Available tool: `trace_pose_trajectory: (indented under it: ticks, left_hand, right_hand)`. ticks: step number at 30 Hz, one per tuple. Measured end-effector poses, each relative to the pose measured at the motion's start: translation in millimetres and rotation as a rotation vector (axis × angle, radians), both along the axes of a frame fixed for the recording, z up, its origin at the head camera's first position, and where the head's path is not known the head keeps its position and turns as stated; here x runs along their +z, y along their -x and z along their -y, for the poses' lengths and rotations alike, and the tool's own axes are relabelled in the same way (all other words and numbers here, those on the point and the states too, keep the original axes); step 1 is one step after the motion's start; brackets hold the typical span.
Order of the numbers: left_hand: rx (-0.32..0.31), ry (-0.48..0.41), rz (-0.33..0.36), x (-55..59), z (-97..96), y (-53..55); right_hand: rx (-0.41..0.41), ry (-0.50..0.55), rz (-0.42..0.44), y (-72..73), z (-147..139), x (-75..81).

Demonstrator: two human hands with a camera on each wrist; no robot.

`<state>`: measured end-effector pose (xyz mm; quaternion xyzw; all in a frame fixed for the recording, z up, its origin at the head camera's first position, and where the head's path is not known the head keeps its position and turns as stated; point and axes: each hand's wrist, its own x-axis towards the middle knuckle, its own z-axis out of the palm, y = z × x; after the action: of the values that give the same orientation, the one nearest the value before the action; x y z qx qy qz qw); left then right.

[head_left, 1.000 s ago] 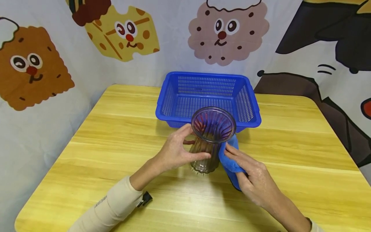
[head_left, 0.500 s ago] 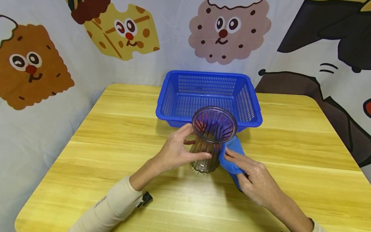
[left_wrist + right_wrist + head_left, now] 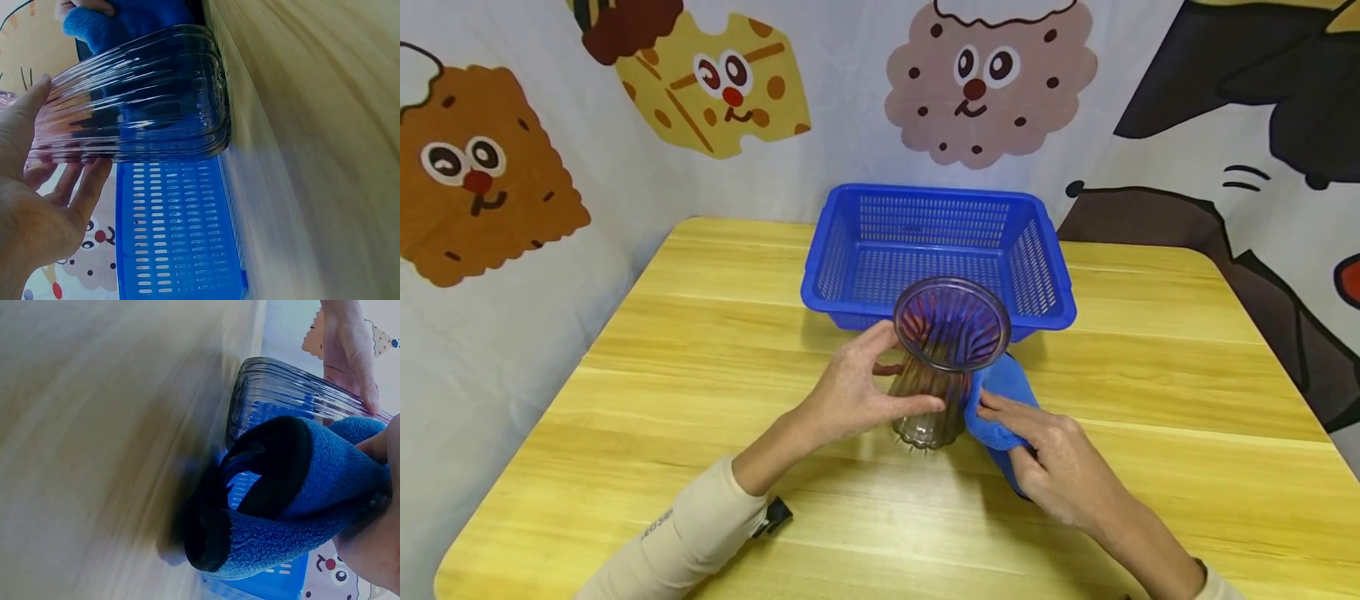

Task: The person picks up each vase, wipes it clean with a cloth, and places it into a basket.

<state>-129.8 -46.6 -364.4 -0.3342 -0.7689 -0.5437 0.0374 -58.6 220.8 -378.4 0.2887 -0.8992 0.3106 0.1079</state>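
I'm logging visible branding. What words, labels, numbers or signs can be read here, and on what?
No text can be read.
Left sleeve: dark lettering, too small and blurred.
Blue basket: a tiny mark on the far wall, too small to identify.
Glass vase and blue cloth: no lettering visible.

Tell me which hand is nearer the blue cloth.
Right. The right hand grips the blue cloth; the left hand is farther away, holding the ribbed vase from its other side.

Booth-like corner: cartoon-printed cloth [image 3: 850,92] behind a wood-grain table [image 3: 880,517]
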Motion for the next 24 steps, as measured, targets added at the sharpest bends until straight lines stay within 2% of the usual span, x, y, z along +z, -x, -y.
trace_pose_trajectory:
  ticks: [7,11,24]
  left_hand:
    - [0.006,0.003,-0.008,0.0,-0.3,-1.1]
    - [0.012,0.007,-0.013,0.2,-0.4,-1.2]
    - [0.028,0.010,-0.020,-0.3,0.2,-2.5]
  right_hand:
    - [0.014,-0.113,0.098,1.9,-1.3,0.8]
    - [0.028,-0.171,0.125,2.5,-0.1,-0.3]
    - [0.062,-0.241,0.122,4.8,0.0,-4.0]
